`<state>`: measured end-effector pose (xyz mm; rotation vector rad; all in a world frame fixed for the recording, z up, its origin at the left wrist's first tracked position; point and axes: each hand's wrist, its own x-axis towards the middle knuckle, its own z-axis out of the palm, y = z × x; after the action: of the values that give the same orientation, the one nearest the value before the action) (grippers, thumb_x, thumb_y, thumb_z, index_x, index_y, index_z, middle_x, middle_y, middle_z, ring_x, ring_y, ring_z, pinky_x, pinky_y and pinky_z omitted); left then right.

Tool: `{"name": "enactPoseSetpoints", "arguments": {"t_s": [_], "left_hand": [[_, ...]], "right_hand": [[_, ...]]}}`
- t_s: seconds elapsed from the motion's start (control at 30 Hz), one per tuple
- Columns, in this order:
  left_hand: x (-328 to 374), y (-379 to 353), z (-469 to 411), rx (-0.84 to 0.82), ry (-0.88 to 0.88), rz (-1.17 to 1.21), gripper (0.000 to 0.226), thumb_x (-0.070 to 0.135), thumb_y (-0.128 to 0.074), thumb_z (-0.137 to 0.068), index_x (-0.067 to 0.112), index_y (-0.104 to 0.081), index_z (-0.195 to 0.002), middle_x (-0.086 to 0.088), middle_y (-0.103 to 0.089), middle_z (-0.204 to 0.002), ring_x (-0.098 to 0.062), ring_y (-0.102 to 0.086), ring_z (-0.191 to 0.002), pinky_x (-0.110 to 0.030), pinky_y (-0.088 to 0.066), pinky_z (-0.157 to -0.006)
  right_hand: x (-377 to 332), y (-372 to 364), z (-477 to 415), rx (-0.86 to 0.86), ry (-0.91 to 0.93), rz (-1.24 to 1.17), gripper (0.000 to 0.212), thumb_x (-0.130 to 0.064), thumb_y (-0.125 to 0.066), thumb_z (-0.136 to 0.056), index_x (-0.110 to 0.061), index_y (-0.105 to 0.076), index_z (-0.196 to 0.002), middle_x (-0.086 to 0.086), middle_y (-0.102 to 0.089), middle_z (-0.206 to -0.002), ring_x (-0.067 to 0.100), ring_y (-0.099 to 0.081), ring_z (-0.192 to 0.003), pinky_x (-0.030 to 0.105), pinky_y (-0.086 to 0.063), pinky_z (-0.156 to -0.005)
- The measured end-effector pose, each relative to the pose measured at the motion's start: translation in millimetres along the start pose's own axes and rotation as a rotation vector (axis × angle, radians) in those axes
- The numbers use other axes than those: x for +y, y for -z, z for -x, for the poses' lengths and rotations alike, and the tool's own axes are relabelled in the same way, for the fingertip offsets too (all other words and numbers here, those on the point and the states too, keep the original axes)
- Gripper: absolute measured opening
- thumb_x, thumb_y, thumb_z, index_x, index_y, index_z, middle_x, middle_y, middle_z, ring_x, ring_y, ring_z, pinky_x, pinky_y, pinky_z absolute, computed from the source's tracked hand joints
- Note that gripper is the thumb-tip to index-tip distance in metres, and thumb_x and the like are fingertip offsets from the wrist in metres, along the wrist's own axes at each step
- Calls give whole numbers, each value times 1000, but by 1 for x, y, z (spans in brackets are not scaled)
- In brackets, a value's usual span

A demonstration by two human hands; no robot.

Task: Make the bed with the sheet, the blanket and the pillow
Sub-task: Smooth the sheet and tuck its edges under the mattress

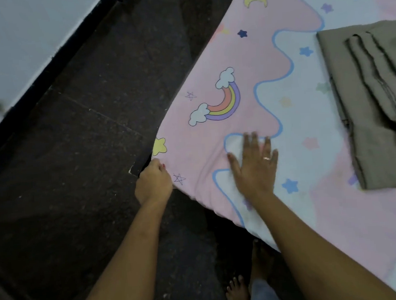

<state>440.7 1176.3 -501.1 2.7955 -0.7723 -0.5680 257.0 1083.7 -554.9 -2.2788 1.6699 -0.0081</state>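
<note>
A pink and white sheet [244,60] printed with rainbows, stars and moons covers the bed on the right. At the bed's near corner my left hand [153,182] grips the sheet's edge, fingers curled round the cloth. My right hand [255,163] lies flat on top of the sheet, fingers straight and spread, a ring on one finger. A folded grey-brown blanket [374,104] rests on the sheet at the right, apart from both hands. No pillow is in view.
Dark stone floor [86,146] runs along the bed's left side. A pale cabinet [9,46] with a knob and a black base stands at the upper left. My bare feet [246,284] stand on the floor by the bed's near edge.
</note>
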Motion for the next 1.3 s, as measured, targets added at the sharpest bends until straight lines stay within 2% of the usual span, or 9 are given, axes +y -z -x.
{"name": "enactPoseSetpoints", "arguments": {"t_s": [0.1, 0.2, 0.3, 0.4, 0.53, 0.73, 0.87, 1.0, 1.3], "left_hand": [[-8, 6, -5, 68, 10, 29, 20, 21, -41, -97, 10, -58, -97, -16, -62, -105, -36, -56, -95, -40, -42, -74], [-34, 25, -22, 170, 208, 72, 22, 18, -43, -95, 8, -61, -102, -20, -63, -108, -38, -57, -97, -39, -40, -73], [-50, 46, -33, 199, 113, -55, 22, 22, -44, -96, 7, -60, -94, -21, -63, -97, -40, -59, -90, -39, -42, -70], [-35, 49, -33, 206, 6, 41, 26, 31, -46, -96, 11, -55, -82, -14, -62, -83, -35, -58, -79, -40, -47, -67], [-6, 26, -31, 103, 19, 363, 15, 27, -49, -96, 17, -58, -102, 1, -63, -97, -19, -58, -89, -31, -43, -74], [8, 1, -40, -34, 202, 651, 36, 26, -37, -101, 15, -59, -128, -7, -59, -128, -23, -53, -119, -35, -39, -104], [3, 11, -43, 9, 405, 768, 44, 42, -38, -99, 14, -65, -117, -7, -66, -117, -24, -59, -108, -42, -45, -100], [18, 12, -34, -68, 327, 762, 36, 35, -37, -101, 17, -60, -122, 1, -58, -108, -17, -53, -100, -29, -40, -88], [6, 19, -62, -384, 68, 111, 39, 36, -30, -101, 14, -54, -122, -12, -61, -120, -30, -55, -111, -34, -39, -86]], "right_hand": [[-59, -5, 11, -153, 324, 28, 80, -64, -3, -85, -24, -13, -153, 3, -11, -161, 30, -9, -147, 57, -1, -114], [-108, 3, 26, -425, 811, -39, 66, -63, -17, -94, -33, -15, -152, -4, -6, -161, 22, 3, -148, 58, 11, -113], [-121, 11, 15, -465, 1040, -169, 60, -52, -33, -98, -26, -24, -151, -1, -24, -158, 20, -14, -147, 49, -5, -116], [-100, 9, -25, -155, 697, -227, 68, -50, -21, -90, -16, -34, -148, 6, -36, -152, 24, -31, -141, 51, -21, -114], [-65, 3, -69, -114, 298, 11, 76, -60, 2, -86, -26, -3, -153, 1, -2, -161, 26, -1, -148, 50, -1, -116], [-130, -1, -55, -267, 707, 140, 64, -58, -5, -89, -40, -16, -150, -2, -8, -161, 39, 9, -146, 72, 17, -99], [-159, 23, -66, -554, 870, 95, 56, -47, -30, -98, -34, -18, -151, -8, -15, -159, 23, 9, -148, 69, 20, -101], [-134, 40, -93, -461, 847, 121, 63, -52, -33, -97, -29, -13, -153, -7, -14, -160, 16, -3, -148, 58, 7, -114], [-167, 30, -84, -462, 774, 426, 54, -40, -31, -100, -22, -21, -150, 1, -14, -160, 23, 3, -149, 70, 6, -108]]}}
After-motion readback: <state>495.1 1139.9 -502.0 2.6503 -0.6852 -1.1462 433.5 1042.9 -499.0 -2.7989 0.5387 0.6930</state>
